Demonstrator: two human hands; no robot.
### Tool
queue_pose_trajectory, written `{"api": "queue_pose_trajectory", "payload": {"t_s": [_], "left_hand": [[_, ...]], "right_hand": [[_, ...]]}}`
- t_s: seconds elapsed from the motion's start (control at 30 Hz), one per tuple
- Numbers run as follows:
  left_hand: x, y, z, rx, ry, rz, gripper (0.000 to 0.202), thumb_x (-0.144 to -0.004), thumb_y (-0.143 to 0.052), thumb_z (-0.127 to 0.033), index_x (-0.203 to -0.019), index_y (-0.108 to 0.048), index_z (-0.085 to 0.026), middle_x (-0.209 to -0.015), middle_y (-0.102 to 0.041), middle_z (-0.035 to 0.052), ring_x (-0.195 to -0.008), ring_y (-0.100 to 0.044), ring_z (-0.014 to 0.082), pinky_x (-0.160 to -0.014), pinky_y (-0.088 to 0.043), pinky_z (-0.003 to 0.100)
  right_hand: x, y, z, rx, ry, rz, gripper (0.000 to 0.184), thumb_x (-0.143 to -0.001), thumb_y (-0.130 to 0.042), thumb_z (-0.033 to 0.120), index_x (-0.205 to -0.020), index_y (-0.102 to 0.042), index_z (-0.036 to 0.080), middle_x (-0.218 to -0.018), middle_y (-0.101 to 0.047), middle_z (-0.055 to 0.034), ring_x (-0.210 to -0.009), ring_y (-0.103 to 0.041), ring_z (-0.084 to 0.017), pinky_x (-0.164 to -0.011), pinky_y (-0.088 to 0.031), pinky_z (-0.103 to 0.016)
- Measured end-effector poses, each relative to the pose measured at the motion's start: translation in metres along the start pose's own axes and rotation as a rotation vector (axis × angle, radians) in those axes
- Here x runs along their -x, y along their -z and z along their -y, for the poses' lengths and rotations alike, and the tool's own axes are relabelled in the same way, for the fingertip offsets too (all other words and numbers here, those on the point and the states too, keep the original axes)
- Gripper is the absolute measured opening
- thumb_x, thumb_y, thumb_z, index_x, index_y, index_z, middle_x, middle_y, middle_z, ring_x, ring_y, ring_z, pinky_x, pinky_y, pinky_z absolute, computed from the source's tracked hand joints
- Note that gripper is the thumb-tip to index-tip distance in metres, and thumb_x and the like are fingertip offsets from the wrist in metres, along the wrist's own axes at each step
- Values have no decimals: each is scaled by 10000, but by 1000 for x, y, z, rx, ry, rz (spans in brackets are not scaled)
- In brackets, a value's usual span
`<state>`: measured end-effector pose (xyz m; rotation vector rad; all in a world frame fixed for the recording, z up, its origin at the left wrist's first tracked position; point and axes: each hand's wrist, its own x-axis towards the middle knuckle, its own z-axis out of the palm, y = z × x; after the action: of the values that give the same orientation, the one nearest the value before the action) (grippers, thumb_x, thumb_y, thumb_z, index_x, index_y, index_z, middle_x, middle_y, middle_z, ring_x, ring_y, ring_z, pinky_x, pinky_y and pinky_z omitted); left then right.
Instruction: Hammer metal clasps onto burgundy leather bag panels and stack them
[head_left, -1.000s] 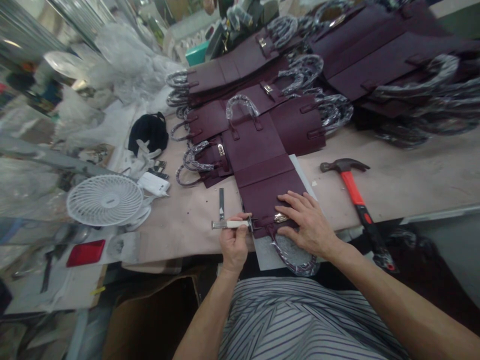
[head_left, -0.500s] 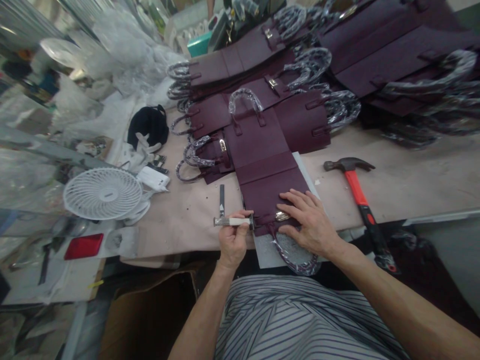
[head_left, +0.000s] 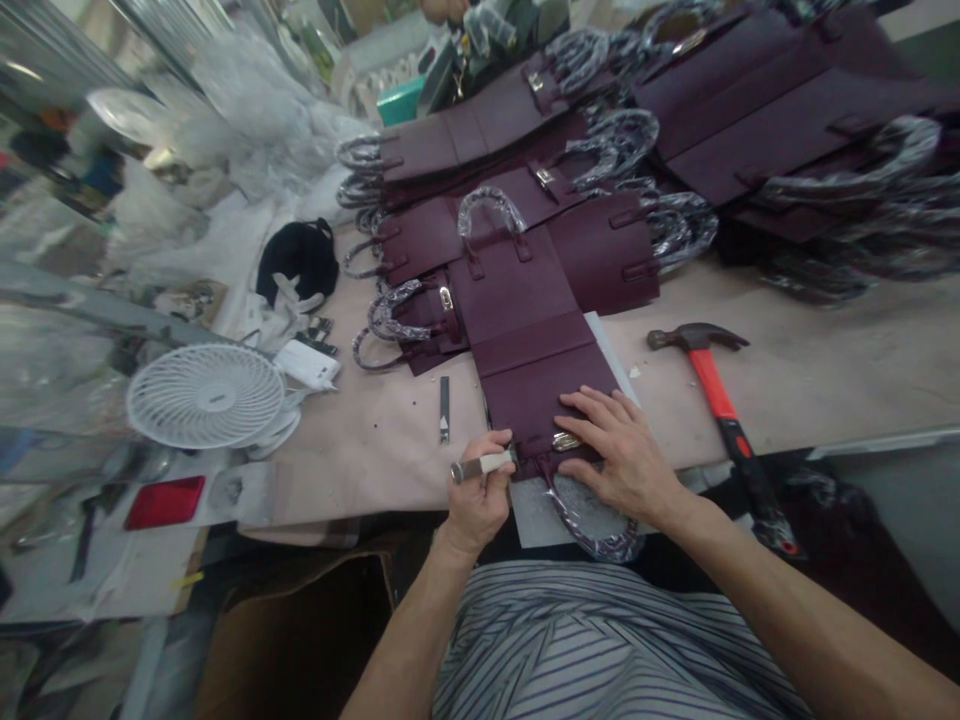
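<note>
A dark burgundy handbag panel (head_left: 536, 360) lies across the table edge, its plastic-wrapped handle (head_left: 600, 545) hanging toward me. My left hand (head_left: 478, 495) is closed around a small hand tool (head_left: 484, 466) with a pale shaft and a metal end. The tool's far end meets the panel's left edge; its exact kind is unclear. My right hand (head_left: 619, 450) lies spread on the panel, fingers apart, beside the metal clasp (head_left: 566, 441). A white sheet (head_left: 534, 515) shows under the panel.
To the right lies a claw hammer (head_left: 712, 385) with a red and black handle. A slim dark blade-like tool (head_left: 444, 410) rests left of the panel. Farther left stand a white fan (head_left: 206, 395) and a red case (head_left: 165, 502). More burgundy bag panels (head_left: 457, 135) are piled behind.
The tool in my left hand has tilted, its near end dropping and swinging toward me. My right hand stays flat on the panel. The view has shifted slightly.
</note>
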<state>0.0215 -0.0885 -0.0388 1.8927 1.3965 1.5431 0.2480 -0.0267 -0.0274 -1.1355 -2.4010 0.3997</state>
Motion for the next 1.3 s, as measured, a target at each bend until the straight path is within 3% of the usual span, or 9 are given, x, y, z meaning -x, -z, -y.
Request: {"api": "queue_pose_trajectory", "payload": {"t_s": [0.27,0.8,0.9,1.0,1.07,1.13,1.2,1.3], "left_hand": [[6,-3,-1,-27,9,-36,93,-971,-562,-181,-1063,-560,-195,-1115,-693,115,-1077,-689,225,-942,-589,418],[-18,-4,-1,-83,-85,114,64,-970,-526,-197,-1021,-565,-201,-1014,-671,94,-987,-676,212,-884,-579,388],[-20,-8,-2,-94,-73,114,53,-966,-533,-205,-991,-579,-195,-1005,-661,91,-974,-671,210,-864,-574,373],[-19,-10,-2,-72,-46,108,53,-955,-549,-200,-993,-584,-193,-1018,-662,90,-980,-676,207,-860,-574,362],[-18,-11,-2,-50,-36,96,53,-947,-555,-192,-990,-587,-192,-1027,-668,91,-989,-681,208,-865,-576,361],[-17,-12,-2,-35,-35,87,55,-941,-556,-182,-984,-589,-192,-1040,-675,94,-1006,-685,211,-873,-579,359],[-16,-13,-2,-27,-35,83,71,-939,-558,-173,-997,-594,-193,-1050,-682,96,-1020,-689,211,-883,-581,356],[-16,-15,-3,-27,-29,87,106,-934,-558,-161,-1026,-600,-192,-1046,-692,93,-1011,-693,207,-894,-580,351]], "right_hand": [[1,-1,-1,7,9,-12,441,-890,-681,406,-1285,-625,216,-1474,-522,-90,-1416,-398,-328,-1185,-276,-580],[1,-3,0,-29,7,-28,430,-866,-700,366,-1263,-639,214,-1458,-536,-93,-1408,-412,-343,-1178,-290,-617],[1,5,0,-123,12,-97,358,-903,-641,360,-1226,-649,206,-1402,-575,-109,-1343,-487,-328,-1141,-367,-596],[8,29,-12,-128,-106,-300,291,-941,-578,363,-1164,-656,192,-1254,-636,-130,-1187,-591,-295,-1037,-492,-499],[21,47,-28,30,-256,-396,293,-948,-542,380,-1131,-657,182,-1180,-636,-158,-1127,-599,-326,-1001,-499,-505],[39,62,-48,221,-405,-358,334,-933,-518,403,-1122,-651,163,-1138,-612,-206,-1104,-581,-386,-974,-480,-547],[55,70,-68,299,-528,-220,363,-885,-538,432,-1086,-646,149,-1032,-599,-225,-1015,-587,-415,-880,-488,-557],[64,73,-90,103,-743,-119,251,-756,-622,384,-898,-622,177,-775,-562,-126,-732,-573,-320,-682,-486,-479]]}}
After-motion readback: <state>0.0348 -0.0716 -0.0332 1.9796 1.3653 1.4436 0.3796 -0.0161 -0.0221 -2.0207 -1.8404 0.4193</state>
